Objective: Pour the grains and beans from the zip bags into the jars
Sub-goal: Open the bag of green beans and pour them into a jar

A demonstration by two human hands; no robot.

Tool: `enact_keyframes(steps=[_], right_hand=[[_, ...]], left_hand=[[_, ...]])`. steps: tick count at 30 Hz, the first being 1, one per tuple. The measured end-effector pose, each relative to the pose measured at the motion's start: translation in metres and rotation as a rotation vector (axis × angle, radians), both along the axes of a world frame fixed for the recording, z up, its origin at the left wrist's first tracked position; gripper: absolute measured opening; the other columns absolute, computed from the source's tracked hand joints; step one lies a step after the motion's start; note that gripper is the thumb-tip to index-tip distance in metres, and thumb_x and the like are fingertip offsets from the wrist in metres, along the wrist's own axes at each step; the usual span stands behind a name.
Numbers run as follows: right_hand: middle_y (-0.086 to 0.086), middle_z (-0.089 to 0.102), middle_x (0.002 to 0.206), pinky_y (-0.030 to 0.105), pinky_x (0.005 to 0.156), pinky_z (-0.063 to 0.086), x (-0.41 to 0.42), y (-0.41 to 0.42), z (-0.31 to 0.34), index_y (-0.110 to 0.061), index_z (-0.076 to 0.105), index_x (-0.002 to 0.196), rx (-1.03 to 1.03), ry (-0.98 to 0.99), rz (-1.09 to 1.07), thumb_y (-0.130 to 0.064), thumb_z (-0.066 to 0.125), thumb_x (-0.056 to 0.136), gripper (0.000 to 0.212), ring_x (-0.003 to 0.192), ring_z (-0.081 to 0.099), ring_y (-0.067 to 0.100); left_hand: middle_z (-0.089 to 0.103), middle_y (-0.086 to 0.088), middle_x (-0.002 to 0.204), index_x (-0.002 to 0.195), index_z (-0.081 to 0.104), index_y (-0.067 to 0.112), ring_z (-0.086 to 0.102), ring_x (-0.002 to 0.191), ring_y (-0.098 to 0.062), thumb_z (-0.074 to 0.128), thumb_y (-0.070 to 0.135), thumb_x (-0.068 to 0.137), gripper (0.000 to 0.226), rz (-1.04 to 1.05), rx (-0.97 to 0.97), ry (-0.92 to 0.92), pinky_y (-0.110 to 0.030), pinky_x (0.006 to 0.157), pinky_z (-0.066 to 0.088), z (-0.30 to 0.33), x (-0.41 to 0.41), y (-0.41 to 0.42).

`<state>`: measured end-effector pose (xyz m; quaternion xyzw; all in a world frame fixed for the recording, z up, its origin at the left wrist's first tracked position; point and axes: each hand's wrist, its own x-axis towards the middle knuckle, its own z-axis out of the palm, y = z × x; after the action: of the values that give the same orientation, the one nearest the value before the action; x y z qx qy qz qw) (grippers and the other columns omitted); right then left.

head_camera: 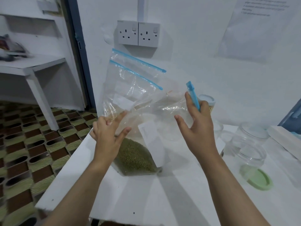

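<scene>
A clear zip bag [162, 105] with pale grains hangs tilted over the white table [146, 193]. My right hand [197, 128] grips its blue zip end [193, 97] between the fingers. My left hand [109, 132] holds the bag's lower end, where the grains gather. Under it a bag of green beans [135, 155] with a white label stands on the table. An open clear jar [249, 152] stands to the right, with its green lid [259, 179] lying in front of it. Behind my right hand is a jar with a pale blue lid [207, 98].
Two more blue-zip bags [130, 75] lean on the wall under a double socket [138, 32]. A second clear jar [252, 130] stands at the back right beside a white box [283, 139]. The table's left edge drops to a patterned floor [24, 144].
</scene>
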<state>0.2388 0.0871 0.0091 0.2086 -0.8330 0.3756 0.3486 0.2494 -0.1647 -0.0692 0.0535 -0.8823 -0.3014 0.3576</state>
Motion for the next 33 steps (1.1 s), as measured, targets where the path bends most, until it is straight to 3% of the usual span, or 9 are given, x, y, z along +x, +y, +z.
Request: enact_keyframes(steps=[6, 9, 12, 14, 17, 22, 26, 31, 33], right_hand=[[0.004, 0.042, 0.102, 0.003, 0.083, 0.034, -0.002, 0.008, -0.001, -0.028, 0.056, 0.139, 0.004, -0.002, 0.03, -0.012, 0.062, 0.097, 0.045, 0.092, 0.041, 0.009], [0.001, 0.042, 0.111, 0.018, 0.092, 0.039, -0.002, 0.004, -0.006, -0.025, 0.049, 0.144, -0.029, -0.033, 0.025, -0.011, 0.061, 0.097, 0.051, 0.103, 0.042, 0.01], [0.002, 0.042, 0.114, 0.025, 0.095, 0.04, 0.0, 0.0, -0.01, -0.022, 0.044, 0.148, -0.045, -0.016, 0.009, -0.018, 0.057, 0.096, 0.054, 0.109, 0.047, 0.019], [0.002, 0.042, 0.114, 0.021, 0.094, 0.038, 0.0, -0.002, -0.01, -0.021, 0.044, 0.148, -0.056, -0.006, 0.004, -0.02, 0.055, 0.095, 0.055, 0.108, 0.047, 0.02], [0.002, 0.041, 0.112, 0.016, 0.092, 0.035, -0.001, -0.004, -0.011, -0.021, 0.043, 0.149, -0.057, -0.01, -0.003, -0.014, 0.059, 0.096, 0.055, 0.105, 0.046, 0.018], [0.001, 0.041, 0.109, 0.015, 0.09, 0.034, -0.003, -0.007, -0.013, -0.018, 0.045, 0.148, -0.079, -0.007, -0.023, -0.014, 0.058, 0.095, 0.055, 0.102, 0.048, 0.02], [0.002, 0.042, 0.109, 0.013, 0.088, 0.033, -0.004, -0.008, -0.014, -0.017, 0.047, 0.147, -0.105, -0.015, -0.051, -0.017, 0.056, 0.094, 0.054, 0.102, 0.047, 0.018], [0.002, 0.042, 0.113, 0.006, 0.091, 0.031, -0.003, -0.007, -0.016, -0.016, 0.048, 0.147, -0.112, -0.024, -0.071, -0.006, 0.062, 0.095, 0.055, 0.107, 0.047, 0.017], [0.002, 0.042, 0.112, 0.002, 0.09, 0.031, -0.003, -0.008, -0.016, -0.016, 0.048, 0.147, -0.119, -0.021, -0.079, -0.009, 0.061, 0.095, 0.054, 0.106, 0.047, 0.017]], left_hand=[[0.033, 0.002, 0.1, 0.142, 0.043, 0.048, 0.024, 0.097, -0.011, 0.034, 0.076, 0.085, 0.065, -0.043, -0.045, -0.003, -0.033, 0.089, 0.02, 0.022, -0.023, -0.006], [0.033, 0.004, 0.108, 0.146, 0.039, 0.04, 0.023, 0.103, -0.009, 0.032, 0.079, 0.084, 0.074, -0.05, -0.021, -0.019, -0.032, 0.093, 0.019, 0.013, -0.024, -0.007], [0.032, 0.0, 0.125, 0.148, 0.036, 0.037, 0.026, 0.118, -0.015, 0.045, 0.079, 0.08, 0.081, 0.057, 0.21, -0.034, -0.039, 0.109, 0.022, 0.0, -0.021, -0.014], [0.03, -0.006, 0.139, 0.151, 0.027, 0.039, 0.033, 0.126, -0.024, 0.058, 0.074, 0.072, 0.092, 0.09, 0.502, -0.101, -0.046, 0.114, 0.028, -0.005, -0.018, -0.015], [0.036, -0.004, 0.145, 0.152, 0.016, 0.043, 0.043, 0.124, -0.018, 0.068, 0.059, 0.07, 0.098, -0.097, 0.865, -0.149, -0.039, 0.106, 0.035, -0.008, -0.009, -0.007], [0.036, 0.002, 0.139, 0.137, 0.031, 0.047, 0.032, 0.137, -0.019, 0.074, 0.029, 0.087, 0.068, -0.169, 0.867, 0.002, -0.042, 0.114, 0.03, 0.003, -0.007, -0.009], [0.038, -0.017, 0.132, 0.127, 0.029, 0.047, 0.035, 0.133, -0.034, 0.075, 0.011, 0.086, 0.07, -0.204, 0.845, 0.0, -0.047, 0.113, 0.033, 0.008, -0.013, -0.015], [0.051, -0.006, 0.121, 0.132, 0.03, 0.042, 0.049, 0.11, -0.014, 0.065, -0.006, 0.088, 0.075, -0.304, 1.007, 0.092, -0.031, 0.098, 0.041, 0.003, -0.013, -0.022], [0.055, -0.004, 0.123, 0.137, 0.028, 0.042, 0.051, 0.112, -0.013, 0.06, -0.012, 0.088, 0.079, -0.321, 1.071, 0.115, -0.024, 0.09, 0.041, 0.002, -0.016, -0.023]])
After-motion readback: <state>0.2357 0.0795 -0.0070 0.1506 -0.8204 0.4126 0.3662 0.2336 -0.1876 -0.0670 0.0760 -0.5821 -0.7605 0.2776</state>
